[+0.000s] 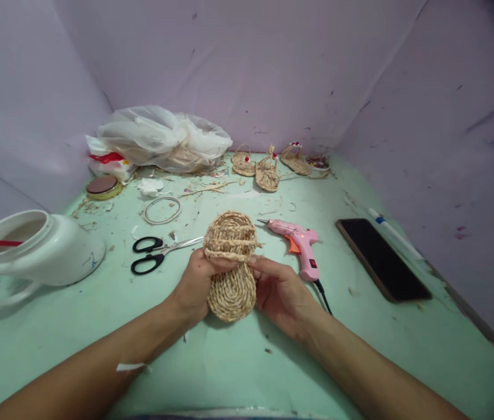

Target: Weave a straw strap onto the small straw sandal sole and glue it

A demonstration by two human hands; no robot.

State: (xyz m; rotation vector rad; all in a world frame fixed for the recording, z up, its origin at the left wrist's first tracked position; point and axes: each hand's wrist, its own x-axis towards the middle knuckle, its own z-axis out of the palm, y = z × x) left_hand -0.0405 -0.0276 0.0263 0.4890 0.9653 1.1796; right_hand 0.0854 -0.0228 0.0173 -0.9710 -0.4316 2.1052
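Note:
Between my two hands, above the table, is a small woven straw slipper (232,294) with a coiled sole and braided straps across its upper part. My left hand (197,284) grips its left edge, the thumb lying along the lowest strap. On the right edge, the thumb and fingers of my right hand (279,289) pinch the slipper near its narrow middle, by the strap's end. Just right of it lies a pink glue gun (302,245) with an orange trigger and a small lit light. Black-handled scissors (155,256) rest to the left, their tips hidden behind the slipper.
A white pot (67,248) with a red stick stands at left, a phone (382,256) and a pen (393,233) at right. Toward the back are a plastic bag (163,137), a round tin (103,187), a ring (162,220) and several straw slippers (267,175) with red beads. Straw scraps litter the green table.

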